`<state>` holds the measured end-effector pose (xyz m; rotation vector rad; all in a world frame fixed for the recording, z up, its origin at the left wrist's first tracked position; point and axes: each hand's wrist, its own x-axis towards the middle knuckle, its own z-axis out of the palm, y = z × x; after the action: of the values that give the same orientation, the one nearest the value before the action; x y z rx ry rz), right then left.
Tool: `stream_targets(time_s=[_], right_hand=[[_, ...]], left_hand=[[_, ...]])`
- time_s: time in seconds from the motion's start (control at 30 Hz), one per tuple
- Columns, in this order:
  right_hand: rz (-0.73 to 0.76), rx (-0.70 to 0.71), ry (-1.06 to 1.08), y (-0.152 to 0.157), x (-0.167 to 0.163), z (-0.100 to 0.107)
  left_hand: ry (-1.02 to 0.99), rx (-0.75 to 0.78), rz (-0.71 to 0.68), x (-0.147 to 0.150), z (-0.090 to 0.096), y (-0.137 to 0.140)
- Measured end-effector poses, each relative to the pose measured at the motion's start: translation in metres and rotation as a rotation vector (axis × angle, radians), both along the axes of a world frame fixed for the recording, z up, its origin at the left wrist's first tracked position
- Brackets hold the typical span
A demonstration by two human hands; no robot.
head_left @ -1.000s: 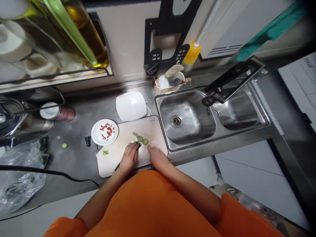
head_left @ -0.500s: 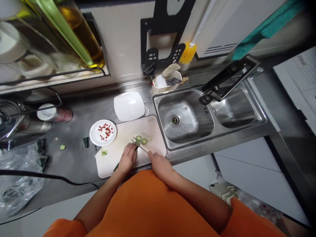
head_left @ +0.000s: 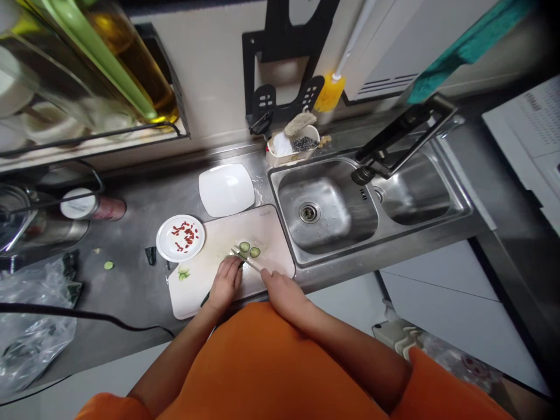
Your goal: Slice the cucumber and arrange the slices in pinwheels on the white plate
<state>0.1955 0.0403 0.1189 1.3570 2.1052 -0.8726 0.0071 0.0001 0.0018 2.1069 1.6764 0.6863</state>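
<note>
My left hand is closed over a dark green cucumber, most of it hidden under the palm and fingers. In my right hand is the handle of a knife, its blade slanting up-left beside the left fingertips. Two round cucumber slices lie flat just beyond the blade. All of this is on a pale cutting board. Some light green pieces sit near the board's left side. A white plate with red bits overlaps the board's far left corner.
Behind the board stands a white square dish. To the right is a steel double sink with a black faucet. A plastic bag and a black cord lie at left. An oil bottle rack overhangs the counter.
The camera view has shifted slightly. Both hands, the knife and the two slices hold nearly the same places on the board.
</note>
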Motion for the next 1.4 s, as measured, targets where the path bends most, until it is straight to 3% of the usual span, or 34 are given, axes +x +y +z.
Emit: stream_targets(time_s=[0.47,0.9,1.4], right_hand=[[0.006,0.018,0.023,0.007,-0.012,-0.008],[-0.018,0.081,0.079,0.016,-0.034,-0.049],[-0.011,0.015,-0.006,-0.004,-0.002,-0.005]], left_hand=[[-0.016,0.012,-0.001,0.001,0.004,0.002],[-0.046,0.008,-0.011,0.000,0.001,0.002],[-0.024,0.019,0.004,0.000,0.004,0.002]])
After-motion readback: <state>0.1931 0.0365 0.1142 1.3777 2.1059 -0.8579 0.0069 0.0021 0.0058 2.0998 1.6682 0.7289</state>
